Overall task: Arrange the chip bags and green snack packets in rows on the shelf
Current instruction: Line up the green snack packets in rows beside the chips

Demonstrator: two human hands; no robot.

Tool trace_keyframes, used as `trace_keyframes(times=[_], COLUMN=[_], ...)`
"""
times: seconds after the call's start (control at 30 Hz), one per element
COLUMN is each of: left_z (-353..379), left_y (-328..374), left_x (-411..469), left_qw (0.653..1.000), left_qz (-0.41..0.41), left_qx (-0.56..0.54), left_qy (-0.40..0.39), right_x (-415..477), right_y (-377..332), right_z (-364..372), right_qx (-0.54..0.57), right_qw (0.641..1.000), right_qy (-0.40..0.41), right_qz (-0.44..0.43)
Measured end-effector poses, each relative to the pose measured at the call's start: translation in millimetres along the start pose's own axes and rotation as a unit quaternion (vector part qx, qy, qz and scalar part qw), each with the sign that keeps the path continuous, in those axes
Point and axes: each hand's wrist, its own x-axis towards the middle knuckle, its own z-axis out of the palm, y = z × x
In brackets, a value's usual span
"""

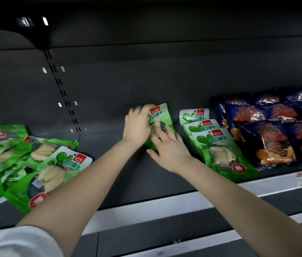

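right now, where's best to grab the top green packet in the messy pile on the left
Pinch the top packet by its flat white header edge, coming from the right across the open shelf. It lies label up on the pile, header pointing toward that gap; the middle bulges with food.

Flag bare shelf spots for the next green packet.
Widest bare shelf: between the loose pile and the held packet, which the left hand grips and the right hand rests on. A slim gap separates it from the packet row. Crowded: pile left, row and chip bags right.
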Motion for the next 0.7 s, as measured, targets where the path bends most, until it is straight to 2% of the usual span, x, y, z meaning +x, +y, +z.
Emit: trace_keyframes(times=[0.1, 0.23, 0.33, 0.53, 0.7], left_z=[12.8, 27.0, 31.2, 26.7, 29.2], left_y=[-7.4, -23.5, -31.8, -40.4, -44.8], left_x=[3.5, -3.5, -12.0, -19.7, -33.1], left_qw=[1.000, 0.995, 0.993, 0.984, 0.988], left_qz=[-0.009, -0.039, -0.038, -0.076, -0.052], left_qx=[0.008, -0.045, -0.070, -0.141, -0.089], left_qy=[0.011, -0.073, -0.085, -0.080, -0.116], right_x=[3.5, 12.1, 15.0, 16.7, 22.6], right_y=[8.4, 12.7, 10.8, -3.5, -22.8], right_z=[-2.2, 4.3, 8.7, -5.1, -1.8], right_qx=[-0.002, 0.019, 0.011, -0.039, -0.092], right_qw=[1.000, 0.995, 0.989, 0.985, 0.974], right_qy=[-0.016, -0.090, -0.140, -0.152, -0.167], right_qz=[0.010, 0.025, 0.048, 0.070, 0.121])
